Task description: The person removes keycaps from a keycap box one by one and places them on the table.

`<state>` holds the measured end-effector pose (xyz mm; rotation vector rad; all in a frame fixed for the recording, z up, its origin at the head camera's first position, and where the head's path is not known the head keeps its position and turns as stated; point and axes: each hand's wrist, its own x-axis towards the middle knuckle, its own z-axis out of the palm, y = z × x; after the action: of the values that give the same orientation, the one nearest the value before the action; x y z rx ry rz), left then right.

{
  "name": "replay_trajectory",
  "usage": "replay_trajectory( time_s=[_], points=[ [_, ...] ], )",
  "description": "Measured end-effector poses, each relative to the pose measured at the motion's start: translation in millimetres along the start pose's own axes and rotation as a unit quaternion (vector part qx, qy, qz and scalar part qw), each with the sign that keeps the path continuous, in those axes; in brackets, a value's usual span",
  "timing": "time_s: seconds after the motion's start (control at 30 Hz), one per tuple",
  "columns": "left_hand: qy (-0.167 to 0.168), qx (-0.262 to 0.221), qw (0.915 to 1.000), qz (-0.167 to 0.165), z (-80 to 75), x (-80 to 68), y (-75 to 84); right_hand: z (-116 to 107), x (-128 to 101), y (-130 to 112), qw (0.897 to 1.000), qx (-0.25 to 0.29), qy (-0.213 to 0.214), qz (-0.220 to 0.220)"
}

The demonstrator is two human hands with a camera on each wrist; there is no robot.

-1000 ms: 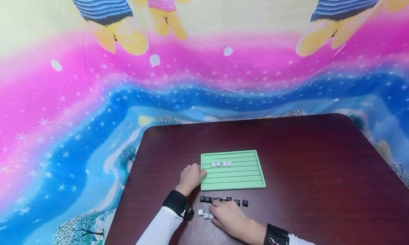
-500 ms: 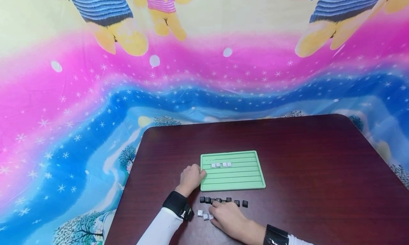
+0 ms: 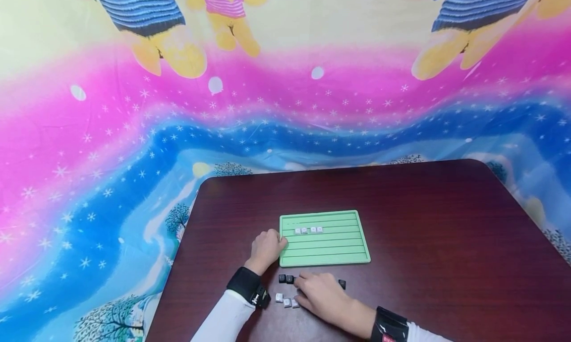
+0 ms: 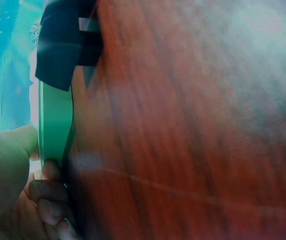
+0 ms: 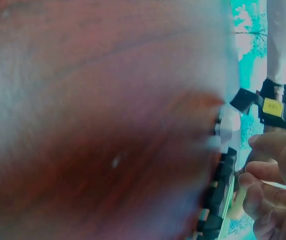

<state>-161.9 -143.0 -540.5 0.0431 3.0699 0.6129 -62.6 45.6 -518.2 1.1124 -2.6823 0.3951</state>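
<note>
Dark wooden table (image 3: pixel 424 223) before cartoon backdrop, left hand (image 3: pixel 266 249) curled, gripping left edge of green grooved tray (image 3: pixel 324 247), white keycaps (image 3: pixel 285 300) near front edge, right hand (image 3: pixel 322 295) fingers bent over row of black keycaps (image 3: pixel 285 278), grip on any keycap unclear.

A home-like room: cartoon bedsheet (image 3: pixel 134 134) hung as backdrop behind dark wooden table (image 3: pixel 424 223).

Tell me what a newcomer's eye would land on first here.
First the loud pink, blue and yellow cartoon cloth behind the dark wooden table. Then the green ridged tray at the table's middle, with small white keycaps in one row, the left hand at its edge and the right hand over the black keycaps in front.
</note>
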Motion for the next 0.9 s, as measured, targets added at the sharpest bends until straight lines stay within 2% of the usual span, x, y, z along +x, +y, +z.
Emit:
replay_trajectory(
  time_s=[0.2,0.37,0.73,0.9],
  points=[
    [-0.012,0.002,0.9999,-0.007,-0.3,1.3,-0.2,-3,7,14,0.999,0.019,-0.016,0.034],
    [-0.014,0.003,0.9999,-0.008,-1.1,0.9,-0.2,-7,15,26,0.997,0.038,0.000,0.064],
    [-0.015,-0.001,0.9999,-0.008,-3.8,1.1,0.6,-13,27,50,0.995,0.023,0.027,0.093],
    [-0.014,-0.004,0.9999,0.001,-3.9,1.0,1.2,-13,30,60,0.992,0.020,0.025,0.122]
  ],
)
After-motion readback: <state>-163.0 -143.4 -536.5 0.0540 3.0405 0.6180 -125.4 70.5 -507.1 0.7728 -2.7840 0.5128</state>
